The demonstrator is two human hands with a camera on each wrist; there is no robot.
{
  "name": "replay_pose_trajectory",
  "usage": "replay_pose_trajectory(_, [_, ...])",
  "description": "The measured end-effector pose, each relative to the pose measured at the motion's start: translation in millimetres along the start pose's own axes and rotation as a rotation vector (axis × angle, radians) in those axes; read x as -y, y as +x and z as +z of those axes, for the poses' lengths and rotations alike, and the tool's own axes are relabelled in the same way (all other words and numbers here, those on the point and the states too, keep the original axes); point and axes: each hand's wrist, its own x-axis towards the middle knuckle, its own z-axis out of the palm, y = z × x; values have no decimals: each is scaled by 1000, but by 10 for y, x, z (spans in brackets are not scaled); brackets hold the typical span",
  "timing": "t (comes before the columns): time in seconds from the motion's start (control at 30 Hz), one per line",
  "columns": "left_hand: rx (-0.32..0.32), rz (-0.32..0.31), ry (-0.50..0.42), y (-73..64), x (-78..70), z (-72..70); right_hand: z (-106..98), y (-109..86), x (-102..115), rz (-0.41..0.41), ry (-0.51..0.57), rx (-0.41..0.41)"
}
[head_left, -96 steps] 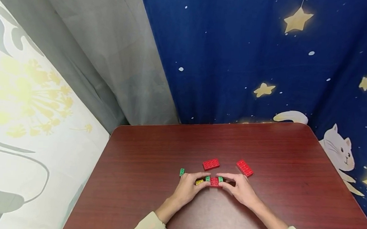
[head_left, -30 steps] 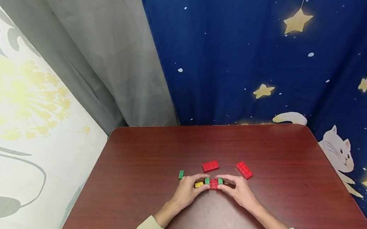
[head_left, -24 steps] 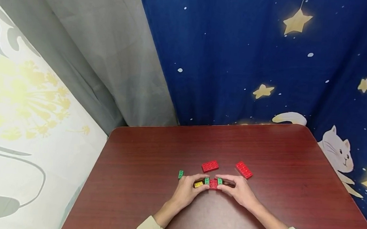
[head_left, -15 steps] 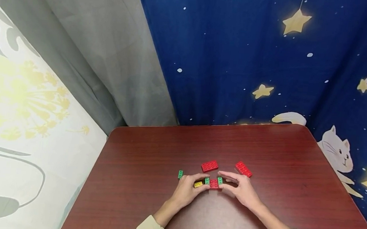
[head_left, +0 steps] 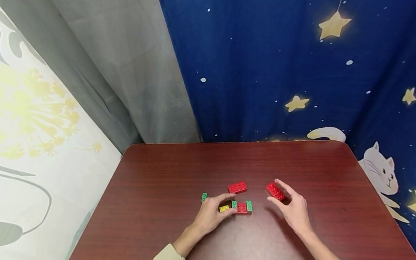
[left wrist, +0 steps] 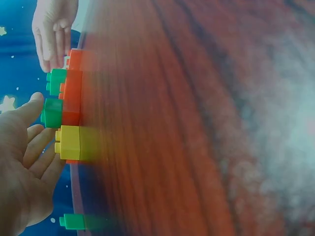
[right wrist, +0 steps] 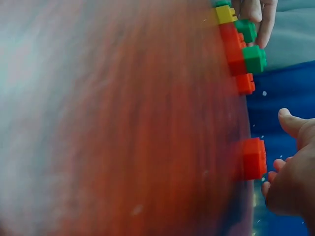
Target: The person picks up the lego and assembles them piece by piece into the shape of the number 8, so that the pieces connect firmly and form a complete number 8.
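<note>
A red brick (head_left: 241, 208) lies on the table with a green two-stud brick (head_left: 234, 204) on its left end and another green brick (head_left: 249, 205) on its right end. My left hand (head_left: 209, 213) is spread around the left end, thumb and index finger either side of the left green brick. Inside its curve sits a yellow two-stud brick (head_left: 224, 208), also seen upright in the left wrist view. My right hand (head_left: 295, 210) reaches around a separate red brick (head_left: 274, 191) at the right, thumb and fingers apart; the right wrist view shows a gap beside this brick.
A further red brick (head_left: 237, 187) lies behind the built piece. Left of my left hand is a small green brick (head_left: 204, 196). The dark wooden table (head_left: 161, 175) ends at a blue star-patterned curtain (head_left: 247, 88) and a grey one.
My right hand has let go of the right green brick and moved right and away to the separate red brick. My left hand has stayed in place, its index finger slightly farther from the green brick.
</note>
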Motion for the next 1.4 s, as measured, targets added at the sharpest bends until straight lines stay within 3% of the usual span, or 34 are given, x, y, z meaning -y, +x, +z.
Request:
replay_pose_trajectory(0.4, [25,-17,28,-27,52,5,13,-19,-213,73,-114,18])
replay_pose_trajectory(1.4, [67,-38,33,-42,63,28,-32,-13,-171,59,-122,16])
